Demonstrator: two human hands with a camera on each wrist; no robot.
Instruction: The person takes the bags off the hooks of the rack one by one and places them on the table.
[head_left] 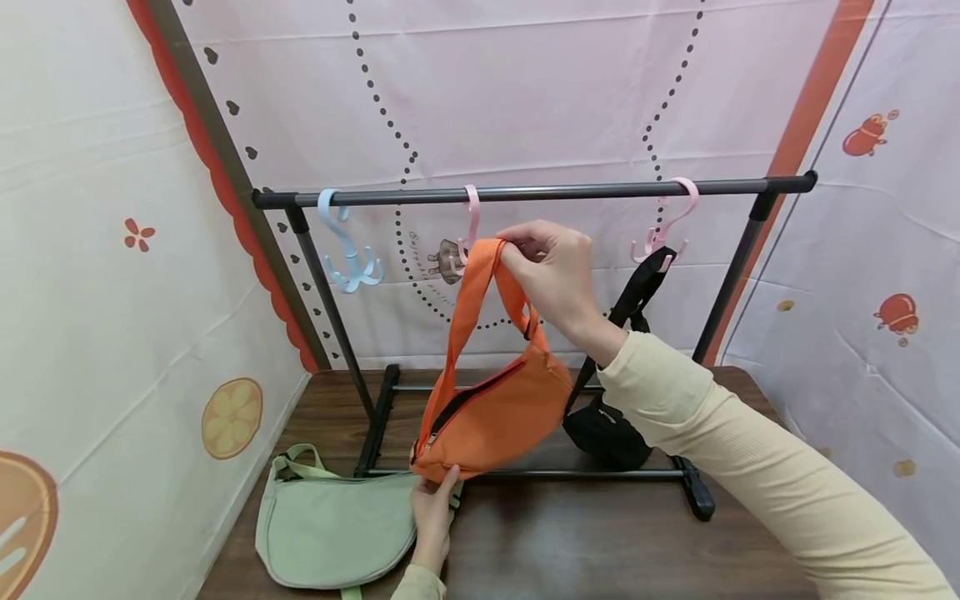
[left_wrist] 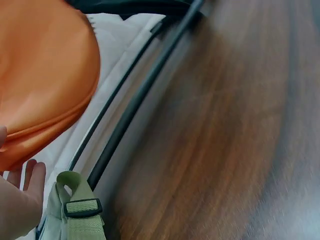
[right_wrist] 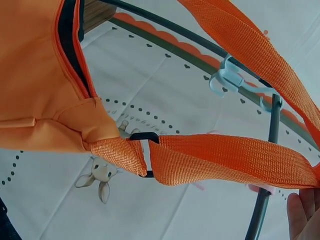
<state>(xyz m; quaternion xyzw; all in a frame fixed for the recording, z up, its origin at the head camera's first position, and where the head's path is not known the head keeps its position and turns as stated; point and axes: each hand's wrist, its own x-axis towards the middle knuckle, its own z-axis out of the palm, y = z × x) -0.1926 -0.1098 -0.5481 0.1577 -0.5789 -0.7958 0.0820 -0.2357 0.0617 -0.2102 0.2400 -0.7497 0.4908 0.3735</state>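
Observation:
An orange bag (head_left: 502,408) with a dark zip opening hangs tilted in the air in front of the rack. High up, my right hand (head_left: 551,271) grips the top of its orange strap (head_left: 467,321), close to the middle pink hook (head_left: 472,221). Below, the left hand (head_left: 432,508) pinches the bag's lower left corner between thumb and fingers. In the right wrist view the strap runs through a black buckle (right_wrist: 145,137) to the right fingers at the edge. The left wrist view has the bag's rounded end above the left hand (left_wrist: 22,200).
A black rack bar (head_left: 570,191) carries a blue hook (head_left: 350,250) at left and another pink hook (head_left: 671,221) at right. A black bag (head_left: 607,433) hangs from the right hook. On the wooden table (head_left: 600,542) lies a light green bag (head_left: 337,529), left of the orange one.

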